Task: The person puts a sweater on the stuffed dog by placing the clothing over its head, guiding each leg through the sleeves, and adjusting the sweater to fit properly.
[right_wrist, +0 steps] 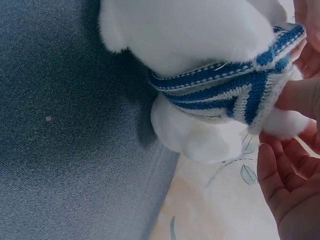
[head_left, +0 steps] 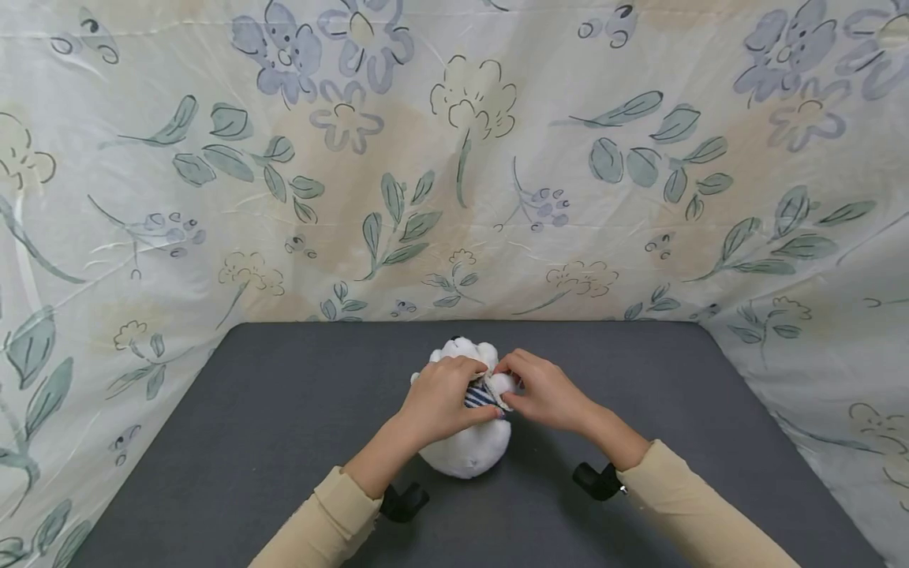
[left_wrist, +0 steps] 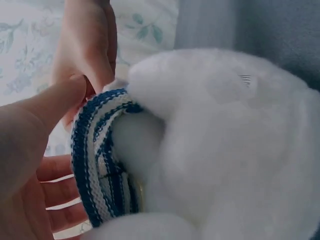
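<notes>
A white plush toy animal lies on the grey table, wearing a small blue-and-white striped knit sweater. My left hand reaches over the toy's body and holds the sweater. In the left wrist view the knit band runs between the left thumb and the fingers behind it. On the toy's other side, my right hand pinches the sweater's white edging beside a round white paw. A small printed tag shows on the plush.
The grey tabletop stretches out around the toy. Floral cloth hangs behind it and along both sides. Black camera mounts sit at both wrists, below beige sleeves.
</notes>
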Demonstrator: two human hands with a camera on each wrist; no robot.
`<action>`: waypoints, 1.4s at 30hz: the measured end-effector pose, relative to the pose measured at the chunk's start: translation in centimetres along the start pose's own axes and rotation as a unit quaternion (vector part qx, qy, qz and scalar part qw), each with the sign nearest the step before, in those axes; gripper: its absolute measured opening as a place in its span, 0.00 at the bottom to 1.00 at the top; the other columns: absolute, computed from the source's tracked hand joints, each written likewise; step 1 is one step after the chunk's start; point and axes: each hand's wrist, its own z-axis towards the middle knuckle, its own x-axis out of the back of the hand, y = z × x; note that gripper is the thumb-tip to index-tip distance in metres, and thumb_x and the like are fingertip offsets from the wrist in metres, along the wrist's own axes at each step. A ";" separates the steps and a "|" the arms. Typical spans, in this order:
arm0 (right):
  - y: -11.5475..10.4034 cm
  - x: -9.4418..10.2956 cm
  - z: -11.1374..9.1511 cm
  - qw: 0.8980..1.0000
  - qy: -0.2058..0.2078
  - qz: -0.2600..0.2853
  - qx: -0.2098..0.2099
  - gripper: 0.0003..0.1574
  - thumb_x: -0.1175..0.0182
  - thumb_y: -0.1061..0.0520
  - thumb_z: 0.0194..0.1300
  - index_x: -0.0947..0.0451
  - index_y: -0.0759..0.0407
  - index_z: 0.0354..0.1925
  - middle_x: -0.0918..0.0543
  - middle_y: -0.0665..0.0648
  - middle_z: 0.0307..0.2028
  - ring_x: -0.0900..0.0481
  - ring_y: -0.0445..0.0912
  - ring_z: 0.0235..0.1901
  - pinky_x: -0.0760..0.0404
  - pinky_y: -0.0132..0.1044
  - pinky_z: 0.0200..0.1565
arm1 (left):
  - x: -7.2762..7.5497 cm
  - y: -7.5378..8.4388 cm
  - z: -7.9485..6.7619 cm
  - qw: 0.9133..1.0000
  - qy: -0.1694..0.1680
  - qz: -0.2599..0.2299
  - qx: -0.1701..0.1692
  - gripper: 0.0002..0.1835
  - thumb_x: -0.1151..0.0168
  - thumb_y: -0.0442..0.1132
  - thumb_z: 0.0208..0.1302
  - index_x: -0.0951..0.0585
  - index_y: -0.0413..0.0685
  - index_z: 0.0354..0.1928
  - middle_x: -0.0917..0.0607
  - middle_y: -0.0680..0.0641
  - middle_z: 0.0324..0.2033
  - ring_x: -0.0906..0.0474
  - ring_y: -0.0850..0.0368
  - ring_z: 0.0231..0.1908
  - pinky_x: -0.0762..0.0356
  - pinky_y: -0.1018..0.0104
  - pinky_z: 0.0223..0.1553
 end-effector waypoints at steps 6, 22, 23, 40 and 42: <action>-0.2 0.0 0.1 1.000 -0.004 0.007 -0.006 0.15 0.35 0.63 0.53 0.25 0.52 0.39 0.26 0.46 0.35 0.28 0.36 0.31 0.26 0.29 0.32 | 0.0 -0.1 0.8 1.000 -0.004 -0.003 0.018 0.23 0.34 0.58 0.50 0.17 0.50 0.43 0.17 0.53 0.36 0.22 0.59 0.35 0.28 0.67 0.32; 0.2 0.1 0.2 0.995 -0.024 0.081 -0.060 0.12 0.37 0.63 0.55 0.24 0.50 0.39 0.24 0.45 0.32 0.28 0.37 0.28 0.26 0.31 0.29 | -1.7 -1.0 1.9 0.995 -0.032 -0.076 0.053 0.20 0.31 0.56 0.47 0.17 0.58 0.42 0.19 0.58 0.34 0.26 0.64 0.31 0.30 0.70 0.28; 0.2 0.1 0.2 0.994 -0.025 0.085 -0.065 0.12 0.37 0.62 0.56 0.24 0.50 0.39 0.24 0.45 0.32 0.28 0.38 0.28 0.26 0.31 0.29 | -1.7 -1.0 2.0 0.996 -0.032 -0.071 0.051 0.19 0.31 0.57 0.47 0.17 0.58 0.41 0.20 0.58 0.34 0.26 0.64 0.30 0.31 0.70 0.27; 0.5 0.2 -0.1 0.990 -0.007 0.094 -0.104 0.08 0.38 0.60 0.57 0.23 0.48 0.36 0.24 0.44 0.30 0.28 0.40 0.28 0.27 0.32 0.30 | -2.3 -1.0 1.9 0.996 -0.027 0.077 0.036 0.21 0.30 0.54 0.46 0.17 0.62 0.45 0.19 0.55 0.35 0.26 0.56 0.33 0.29 0.62 0.31; 0.4 0.3 -0.1 0.990 -0.004 0.094 -0.104 0.08 0.38 0.59 0.57 0.23 0.48 0.35 0.24 0.44 0.30 0.29 0.40 0.27 0.27 0.32 0.30 | -2.4 -1.2 1.8 0.994 -0.033 0.085 0.055 0.21 0.30 0.55 0.46 0.17 0.62 0.45 0.20 0.55 0.37 0.27 0.56 0.35 0.29 0.61 0.34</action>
